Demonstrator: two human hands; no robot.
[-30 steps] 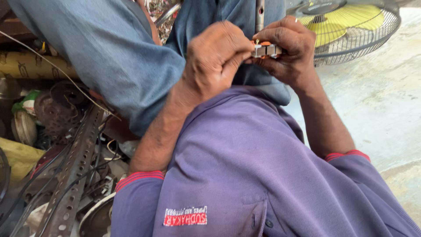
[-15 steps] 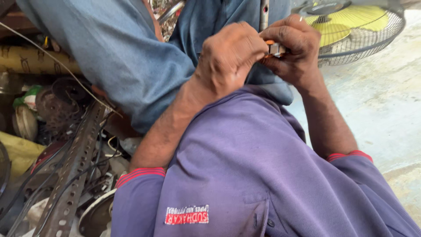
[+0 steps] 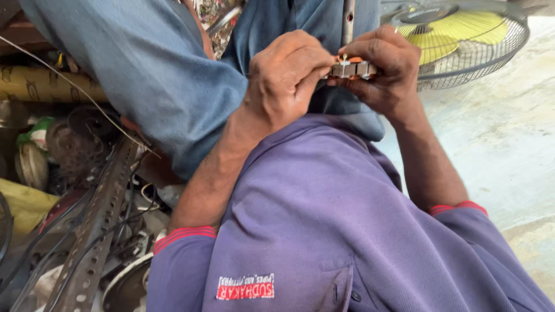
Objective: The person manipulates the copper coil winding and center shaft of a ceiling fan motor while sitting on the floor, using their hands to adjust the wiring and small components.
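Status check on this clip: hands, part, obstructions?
Left hand and right hand both pinch small metal part. Held above knee. Fan behind, clear.

Fan (image 3: 462,40) on concrete floor (image 3: 497,144)

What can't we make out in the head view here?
- Small metal part: mostly hidden by the left hand and right hand; its type is unclear.
- Fan: cut off by the top edge.
- Scrap pile: cluttered, partly off the left edge.
- Thin wire: both ends hidden.

Soft even daylight, faint shadows, sharp focus, no glare.
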